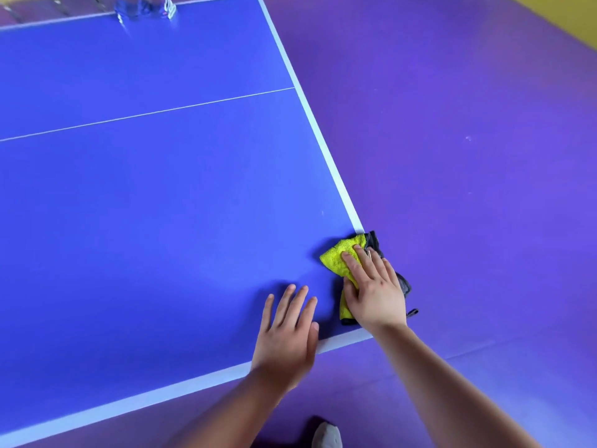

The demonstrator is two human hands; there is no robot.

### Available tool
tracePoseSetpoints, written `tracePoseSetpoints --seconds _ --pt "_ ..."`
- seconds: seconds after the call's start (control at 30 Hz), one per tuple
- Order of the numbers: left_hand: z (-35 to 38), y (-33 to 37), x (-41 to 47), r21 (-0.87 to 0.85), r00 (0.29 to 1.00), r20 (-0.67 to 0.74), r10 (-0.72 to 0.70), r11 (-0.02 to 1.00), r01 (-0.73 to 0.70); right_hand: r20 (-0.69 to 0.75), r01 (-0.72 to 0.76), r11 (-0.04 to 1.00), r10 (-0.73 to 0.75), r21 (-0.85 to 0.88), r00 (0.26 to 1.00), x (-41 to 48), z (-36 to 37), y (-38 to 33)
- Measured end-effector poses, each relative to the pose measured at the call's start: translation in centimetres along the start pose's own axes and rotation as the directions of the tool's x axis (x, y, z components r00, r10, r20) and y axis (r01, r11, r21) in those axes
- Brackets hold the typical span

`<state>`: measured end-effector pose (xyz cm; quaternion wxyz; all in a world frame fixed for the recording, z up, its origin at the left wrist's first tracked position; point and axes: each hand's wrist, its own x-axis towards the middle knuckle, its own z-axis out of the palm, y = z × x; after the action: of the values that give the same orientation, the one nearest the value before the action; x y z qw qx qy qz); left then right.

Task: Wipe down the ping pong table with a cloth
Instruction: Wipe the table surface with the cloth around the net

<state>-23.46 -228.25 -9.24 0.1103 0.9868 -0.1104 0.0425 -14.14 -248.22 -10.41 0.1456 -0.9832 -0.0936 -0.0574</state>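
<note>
Two hands are in view, both laid flat near the right-hand near corner of the blue tabletop [161, 205]. The right hand [376, 292] presses palm-down on the one cloth [337, 257]. Its fingers [352, 264] are straight and close together and lie on top of the fabric rather than curling round it, with the thumb resting on the cloth's left side. That forearm reaches in from the lower right, crossing the table's near edge at the corner.

The left hand [287, 331] lies just beside it, apart from the cloth and holding nothing. Its fingers [292, 305] are extended and slightly spread on the bare blue surface, and the heel of the palm sits over the white border stripe [129, 402] along the near edge.

The cloth is yellow-green with a dark grey underside, crumpled. It sits right at the corner, and its grey part hangs over the right-hand side edge.

One thin white centre line [145, 114] crosses the tabletop. At the far edge sits one blurred blue-and-white fitting [145, 9]; what it is cannot be told. The purple floor [468, 156] lies around the table, and one grey shoe toe [327, 436] shows at the bottom.
</note>
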Motion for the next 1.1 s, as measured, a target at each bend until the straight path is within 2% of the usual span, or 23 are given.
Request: tracePoseSetpoints --seconds 0.2,0.37,0.5,0.67,0.83,1.0,1.1 --pt "-0.6 -1.4 -3.3 -0.013 0.998 0.045 -0.033 0.999 0.034 -0.032 -0.15 0.988 0.15 -0.017 0.988 -3.8 -0.2 -1.2" --pt "-1.1 -5.3 -8.0 -0.035 0.999 0.049 -0.006 0.999 0.008 -0.124 -0.289 0.957 0.286 -0.001 0.95 -6.9 1.3 -6.5" --pt "-1.6 -9.4 -12.2 -0.064 0.998 0.029 -0.056 0.996 0.058 -0.137 -0.273 0.962 0.269 -0.006 0.953 -8.8 2.9 -12.4" --pt "-3.1 -15.0 -17.5 -0.062 1.0 -0.005 -0.02 0.998 0.02 -0.12 -0.239 0.971 0.237 0.005 0.964 -10.4 5.2 -21.9" --pt "-5.7 -21.4 -22.6 -0.06 0.988 0.055 -0.145 0.987 0.148 -0.08 -0.184 0.983 0.182 -0.022 0.98 -12.1 7.7 -30.3" --pt "-8.8 -27.3 -27.3 -0.014 0.966 0.131 -0.225 0.973 0.229 0.03 -0.126 0.992 0.127 -0.027 0.991 -13.9 9.5 -40.1" --pt "-10.5 -30.6 -28.5 0.008 0.955 0.152 -0.254 0.967 0.256 0.133 -0.038 0.999 0.04 -0.018 0.99 -14.9 10.6 -44.9"
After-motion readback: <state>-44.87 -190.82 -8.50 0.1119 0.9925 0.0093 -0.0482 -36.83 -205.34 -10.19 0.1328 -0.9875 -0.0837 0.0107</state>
